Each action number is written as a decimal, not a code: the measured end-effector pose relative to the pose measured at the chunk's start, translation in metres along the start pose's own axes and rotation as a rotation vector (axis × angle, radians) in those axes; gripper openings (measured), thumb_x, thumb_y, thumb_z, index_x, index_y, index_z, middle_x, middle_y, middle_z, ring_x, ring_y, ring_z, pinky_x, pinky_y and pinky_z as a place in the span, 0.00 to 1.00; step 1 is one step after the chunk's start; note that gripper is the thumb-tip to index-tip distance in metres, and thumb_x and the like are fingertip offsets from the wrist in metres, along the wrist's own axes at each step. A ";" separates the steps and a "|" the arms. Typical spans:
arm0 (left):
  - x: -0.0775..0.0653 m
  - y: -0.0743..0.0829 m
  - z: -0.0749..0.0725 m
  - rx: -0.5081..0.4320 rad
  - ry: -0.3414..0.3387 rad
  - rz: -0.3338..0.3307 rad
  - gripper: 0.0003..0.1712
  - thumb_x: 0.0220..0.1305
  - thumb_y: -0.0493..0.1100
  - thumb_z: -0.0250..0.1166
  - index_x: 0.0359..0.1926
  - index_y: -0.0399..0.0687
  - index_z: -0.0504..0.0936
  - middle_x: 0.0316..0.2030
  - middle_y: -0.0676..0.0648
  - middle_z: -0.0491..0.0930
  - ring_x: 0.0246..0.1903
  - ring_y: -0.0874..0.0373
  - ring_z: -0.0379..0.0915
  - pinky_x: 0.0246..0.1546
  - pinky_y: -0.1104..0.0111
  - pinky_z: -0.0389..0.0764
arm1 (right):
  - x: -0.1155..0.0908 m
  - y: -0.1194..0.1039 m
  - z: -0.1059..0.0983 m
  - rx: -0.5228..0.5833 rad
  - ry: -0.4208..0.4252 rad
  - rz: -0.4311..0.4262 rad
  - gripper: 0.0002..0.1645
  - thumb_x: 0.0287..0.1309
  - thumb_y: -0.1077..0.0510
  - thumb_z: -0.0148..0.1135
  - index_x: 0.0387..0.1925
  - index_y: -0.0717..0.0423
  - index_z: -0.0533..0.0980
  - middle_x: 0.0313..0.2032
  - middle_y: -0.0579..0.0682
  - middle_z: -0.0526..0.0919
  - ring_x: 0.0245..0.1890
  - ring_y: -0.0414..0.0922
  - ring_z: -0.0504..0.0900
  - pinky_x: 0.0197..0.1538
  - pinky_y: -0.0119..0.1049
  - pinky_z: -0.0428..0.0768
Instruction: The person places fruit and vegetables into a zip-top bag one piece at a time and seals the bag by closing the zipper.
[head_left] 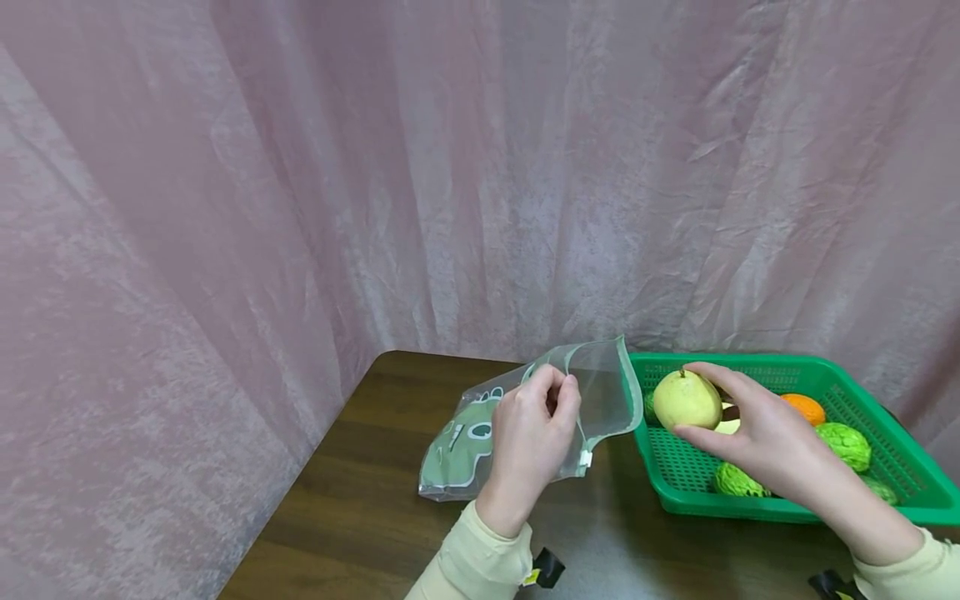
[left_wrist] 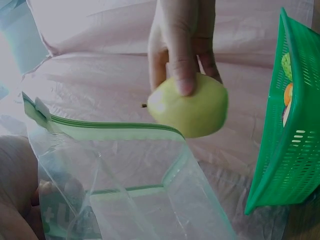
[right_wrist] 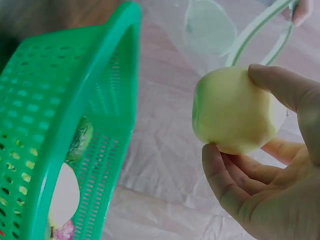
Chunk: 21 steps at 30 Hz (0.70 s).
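Observation:
A pale yellow-green pear (head_left: 686, 400) with a short dark stem is held between the thumb and fingers of my right hand (head_left: 772, 433), above the left end of the green basket. My left hand (head_left: 532, 425) pinches the clear zip bag (head_left: 600, 400) near its opening. The bag's green-edged mouth gapes to the right, with a white slider (head_left: 585, 458) at the near corner. Its lower part shows a green cartoon print (head_left: 468, 442) and lies toward the table. In the left wrist view, the pear (left_wrist: 192, 107) is right beside the bag's rim (left_wrist: 120, 129).
The green plastic basket (head_left: 750, 507) stands at the right of the brown wooden table (head_left: 337, 500). Inside are an orange fruit (head_left: 804, 408), several green textured balls (head_left: 843, 446) and a pale piece partly behind my right hand. A pinkish curtain (head_left: 480, 167) hangs behind the table.

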<state>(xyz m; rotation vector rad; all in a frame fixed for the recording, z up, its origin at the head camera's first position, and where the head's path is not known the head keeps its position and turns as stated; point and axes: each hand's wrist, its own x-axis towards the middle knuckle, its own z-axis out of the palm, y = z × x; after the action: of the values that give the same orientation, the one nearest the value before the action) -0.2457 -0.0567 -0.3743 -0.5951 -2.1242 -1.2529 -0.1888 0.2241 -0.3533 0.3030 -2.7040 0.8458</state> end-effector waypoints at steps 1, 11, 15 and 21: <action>0.000 0.000 0.000 -0.001 -0.001 0.000 0.13 0.75 0.41 0.66 0.29 0.54 0.82 0.20 0.60 0.73 0.21 0.66 0.67 0.24 0.71 0.68 | 0.000 -0.002 -0.001 0.004 0.005 0.000 0.47 0.62 0.45 0.84 0.76 0.53 0.73 0.62 0.58 0.82 0.47 0.53 0.88 0.41 0.36 0.87; -0.003 0.001 0.000 -0.023 -0.029 -0.006 0.13 0.76 0.41 0.66 0.30 0.54 0.81 0.21 0.60 0.72 0.21 0.66 0.67 0.24 0.72 0.68 | -0.001 -0.018 0.000 0.048 0.085 0.033 0.47 0.62 0.44 0.84 0.77 0.44 0.71 0.62 0.52 0.81 0.48 0.52 0.91 0.41 0.29 0.83; -0.003 0.002 0.000 -0.021 -0.024 -0.002 0.13 0.76 0.41 0.66 0.30 0.55 0.82 0.21 0.60 0.72 0.21 0.66 0.66 0.23 0.72 0.68 | 0.002 -0.027 0.005 0.078 0.123 0.001 0.47 0.61 0.46 0.85 0.77 0.44 0.72 0.63 0.53 0.81 0.51 0.56 0.90 0.47 0.19 0.79; -0.001 0.002 -0.001 -0.014 0.004 0.006 0.12 0.74 0.40 0.66 0.29 0.54 0.82 0.20 0.60 0.72 0.21 0.66 0.67 0.24 0.72 0.68 | 0.013 -0.042 0.019 0.111 0.140 -0.067 0.46 0.60 0.49 0.86 0.76 0.47 0.73 0.65 0.54 0.77 0.54 0.55 0.86 0.52 0.15 0.77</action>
<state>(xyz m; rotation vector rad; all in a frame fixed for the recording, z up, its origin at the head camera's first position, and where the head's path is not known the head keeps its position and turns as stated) -0.2435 -0.0570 -0.3739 -0.6041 -2.1104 -1.2654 -0.1928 0.1779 -0.3420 0.3431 -2.5093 0.9621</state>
